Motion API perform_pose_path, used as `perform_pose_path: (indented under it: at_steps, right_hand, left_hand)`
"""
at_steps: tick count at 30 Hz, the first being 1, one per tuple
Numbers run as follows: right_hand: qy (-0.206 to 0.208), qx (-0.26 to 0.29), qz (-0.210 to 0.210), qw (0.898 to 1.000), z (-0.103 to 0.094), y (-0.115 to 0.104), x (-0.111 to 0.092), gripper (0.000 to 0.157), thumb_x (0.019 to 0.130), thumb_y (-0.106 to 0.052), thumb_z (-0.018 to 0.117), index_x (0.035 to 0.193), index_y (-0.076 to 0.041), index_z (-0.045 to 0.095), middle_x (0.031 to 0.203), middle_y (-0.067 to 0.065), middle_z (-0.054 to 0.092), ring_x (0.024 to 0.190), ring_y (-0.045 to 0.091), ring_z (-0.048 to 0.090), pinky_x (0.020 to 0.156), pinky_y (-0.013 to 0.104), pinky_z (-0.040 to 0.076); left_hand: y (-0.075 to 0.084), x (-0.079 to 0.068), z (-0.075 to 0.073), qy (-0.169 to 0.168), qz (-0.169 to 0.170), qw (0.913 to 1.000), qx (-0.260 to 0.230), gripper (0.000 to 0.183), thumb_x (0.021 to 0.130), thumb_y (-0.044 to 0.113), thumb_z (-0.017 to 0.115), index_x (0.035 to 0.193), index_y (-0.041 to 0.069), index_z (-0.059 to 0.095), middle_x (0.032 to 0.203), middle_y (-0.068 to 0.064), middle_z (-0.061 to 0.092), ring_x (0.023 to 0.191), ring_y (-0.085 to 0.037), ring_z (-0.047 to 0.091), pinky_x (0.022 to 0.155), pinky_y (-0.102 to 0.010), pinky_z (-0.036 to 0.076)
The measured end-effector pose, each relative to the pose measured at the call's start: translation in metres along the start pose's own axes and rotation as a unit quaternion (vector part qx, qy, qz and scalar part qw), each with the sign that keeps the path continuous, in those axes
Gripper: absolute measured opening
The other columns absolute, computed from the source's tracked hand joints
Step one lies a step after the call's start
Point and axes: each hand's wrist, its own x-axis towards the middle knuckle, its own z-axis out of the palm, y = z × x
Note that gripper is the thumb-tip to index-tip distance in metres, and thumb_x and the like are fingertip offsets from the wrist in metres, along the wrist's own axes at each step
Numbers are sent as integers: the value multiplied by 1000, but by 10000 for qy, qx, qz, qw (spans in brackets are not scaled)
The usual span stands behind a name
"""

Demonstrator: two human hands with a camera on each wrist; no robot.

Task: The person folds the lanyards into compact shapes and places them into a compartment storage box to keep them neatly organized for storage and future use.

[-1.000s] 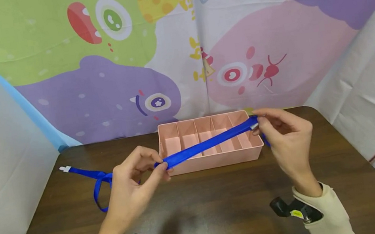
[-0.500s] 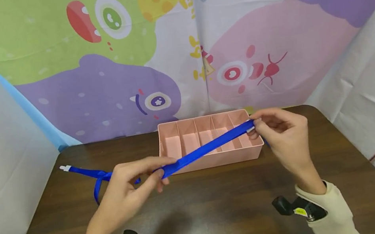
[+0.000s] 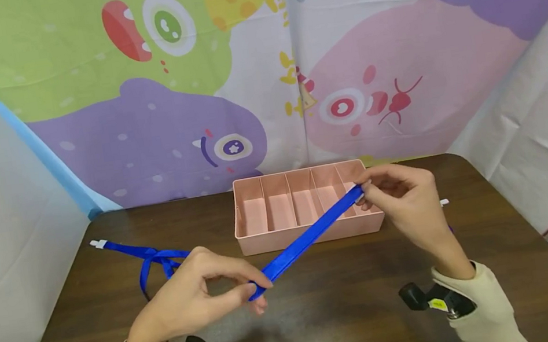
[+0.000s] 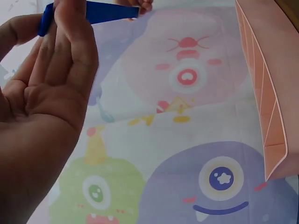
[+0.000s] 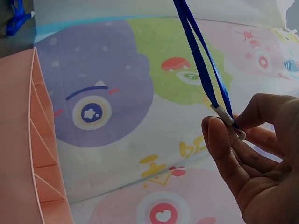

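A folded blue lanyard (image 3: 309,237) is stretched on a slant between the two hands, above the table. Its lower end is pinched between thumb and fingers of my left hand (image 3: 192,296). My right hand (image 3: 406,196) pinches the upper end at the white plastic clip (image 5: 223,115), which shows best in the right wrist view. There the strap's two strands lie slightly apart. Behind the lanyard stands a pink box (image 3: 309,236) divided into several compartments, and no contents show in them.
A second blue lanyard (image 3: 147,259) lies looped on the brown table (image 3: 326,315) at left, partly behind the left hand. Another white clip (image 3: 444,202) shows beyond the right wrist, mostly hidden. A cartoon-printed cloth (image 3: 194,129) hangs behind the table.
My left hand has moved down and toward me, so the lanyard slants more steeply. My right hand has shifted slightly left and down, uncovering the white clip at right.
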Motion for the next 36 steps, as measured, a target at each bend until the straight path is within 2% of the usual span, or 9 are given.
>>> perform_pose_path:
  at_steps: [6, 10, 13, 17, 20, 23, 27, 31, 36]
  right_hand:
    - [-37, 28, -53, 10000, 0, 3, 1, 13, 88, 12, 65, 95, 4, 71, 77, 12, 70, 61, 20, 68, 58, 30, 58]
    - [-73, -67, 18, 9999, 1, 4, 0, 14, 88, 12, 65, 97, 5, 72, 79, 12, 70, 61, 20, 68, 58, 29, 58]
    - [-210, -180, 104, 9996, 4, 4, -1, 15, 89, 11, 64, 98, 3, 72, 80, 10, 71, 63, 21, 68, 59, 29, 58]
    - [-486, -161, 262, 9983, 12, 1, -4, 17, 88, 9, 65, 98, -2, 73, 79, 8, 71, 63, 19, 69, 60, 30, 59]
    - [-718, -145, 387, 9966, 20, 1, -6, 18, 88, 8, 66, 98, -5, 74, 79, 7, 71, 63, 18, 70, 59, 32, 59]
    - [-866, -369, 366, 9949, 25, 1, -8, 20, 87, 8, 67, 97, -8, 75, 80, 3, 71, 63, 16, 69, 57, 31, 58]
    - [-900, -677, 187, 9935, 28, 2, -8, 23, 86, 9, 67, 93, -11, 75, 79, -2, 70, 60, 15, 67, 54, 28, 55]
    - [-956, -654, 65, 9933, 29, 1, -9, 23, 86, 9, 68, 93, -11, 74, 79, -1, 71, 59, 13, 66, 52, 27, 54]
    - [-878, -524, 31, 9948, 32, 1, -10, 22, 85, 9, 68, 95, -9, 75, 77, 2, 71, 59, 13, 67, 54, 28, 56]
  left_hand:
    - [3, -1, -1, -145, 370, 9984, -412, 33, 94, -10, 59, 121, 6, 66, 103, -6, 75, 94, -22, 73, 80, -41, 59]
    - [4, 1, -2, 478, 510, 9975, 101, 32, 93, -13, 58, 110, 10, 72, 98, -2, 70, 91, -16, 67, 78, -30, 55]
    - [4, 3, -1, 880, 803, 9921, 384, 31, 91, -12, 59, 102, 14, 74, 112, -7, 63, 105, -22, 56, 86, -32, 47]
    - [6, 9, 2, 668, 1522, 9856, -321, 23, 93, -6, 54, 96, 8, 72, 122, -16, 67, 127, -37, 51, 111, -44, 35]
    - [7, 13, 6, 324, 1945, 9753, -997, 21, 96, -2, 49, 93, 1, 70, 103, -17, 73, 120, -42, 59, 115, -55, 26]
    - [7, 16, 9, 298, 2188, 9682, -1176, 23, 96, -3, 45, 94, -3, 68, 92, -17, 73, 108, -40, 66, 113, -55, 30]
    - [5, 15, 10, 727, 1992, 9746, -719, 24, 97, -10, 46, 102, -2, 68, 95, -17, 73, 100, -33, 70, 108, -47, 41]
    - [0, 13, 12, 1186, 1248, 9850, -81, 29, 97, -16, 46, 108, 2, 67, 94, -12, 73, 89, -24, 71, 86, -37, 56]
    - [-7, 14, 16, 1439, 848, 9822, 857, 29, 96, -15, 50, 108, 6, 66, 86, -1, 70, 80, -13, 68, 71, -27, 56]
